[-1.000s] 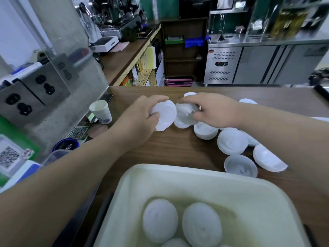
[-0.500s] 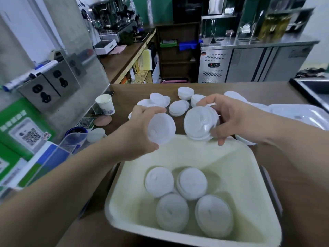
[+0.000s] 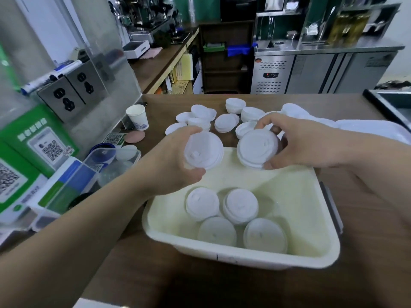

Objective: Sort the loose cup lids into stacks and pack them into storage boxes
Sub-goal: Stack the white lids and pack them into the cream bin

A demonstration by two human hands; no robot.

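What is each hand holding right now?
Left hand: grips a lid.
Right hand: grips a small stack of lids.

This is a café's service area. An espresso machine [image 3: 142, 16] stands on the back counter, beside a stainless steel under-counter refrigerator [image 3: 275, 74] and steel prep surface [image 3: 333, 44]. Green QR-code payment signs [image 3: 47, 147] face the wooden worktop [image 3: 322, 103], where a paper cup [image 3: 137, 117] and many white takeaway cup lids [image 3: 226, 122] lie.
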